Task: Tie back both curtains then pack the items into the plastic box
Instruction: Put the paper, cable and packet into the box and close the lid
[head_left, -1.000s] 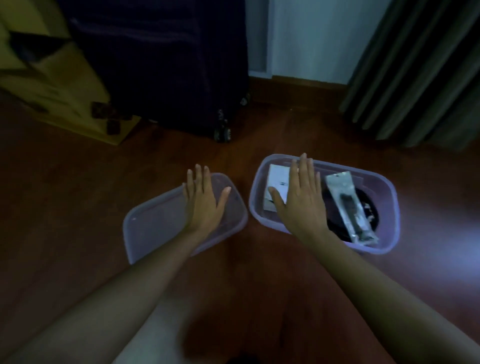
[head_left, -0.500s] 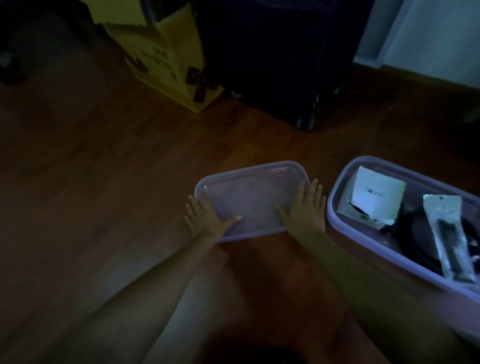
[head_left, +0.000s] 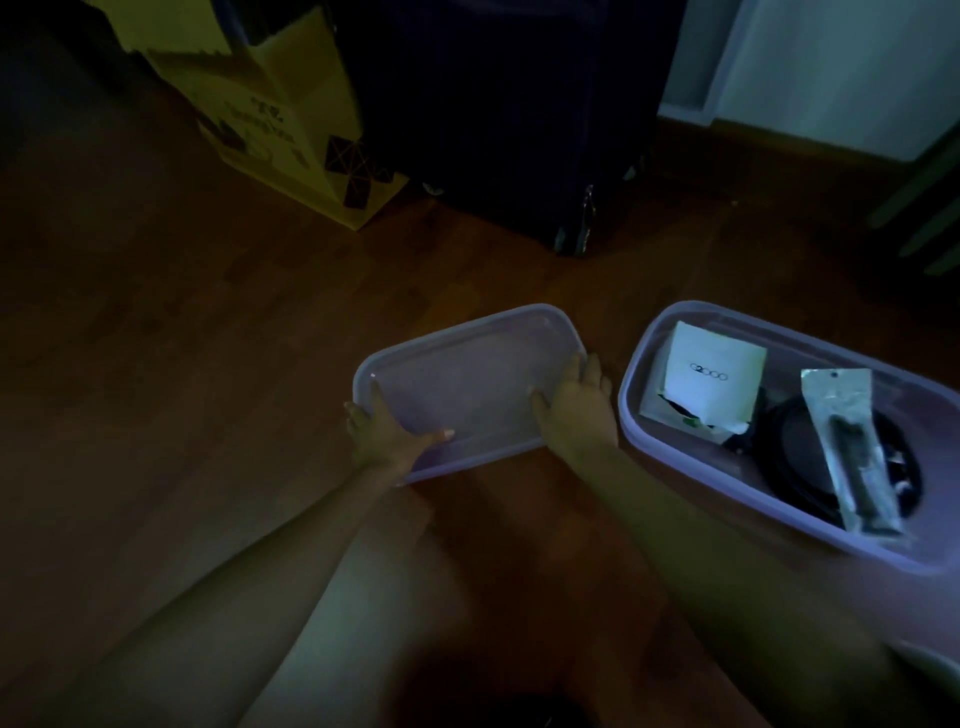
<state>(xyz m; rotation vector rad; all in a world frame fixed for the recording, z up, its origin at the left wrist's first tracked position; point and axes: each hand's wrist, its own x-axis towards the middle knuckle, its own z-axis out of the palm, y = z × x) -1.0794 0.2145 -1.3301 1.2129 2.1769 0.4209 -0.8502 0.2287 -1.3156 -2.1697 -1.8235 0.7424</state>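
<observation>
The lid (head_left: 467, 384) lies on the floor (head_left: 208, 415), now clasped at both ends by the left grip (head_left: 382, 431) and the right grip (head_left: 576, 410), which has left the box (head_left: 685, 462). The packed box sits just right of that grip, so closing it seems next.

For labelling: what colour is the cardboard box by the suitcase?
Cardboard box: yellow, dark squares; head view.

A yellow carton (head_left: 280, 119) stands beside a dark suitcase (head_left: 509, 114).

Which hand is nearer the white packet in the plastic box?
Right. The right hand grips the lid at its right end, just outside the plastic box wall nearest the white packet; the left hand grips the lid's left end, farther off.
</observation>
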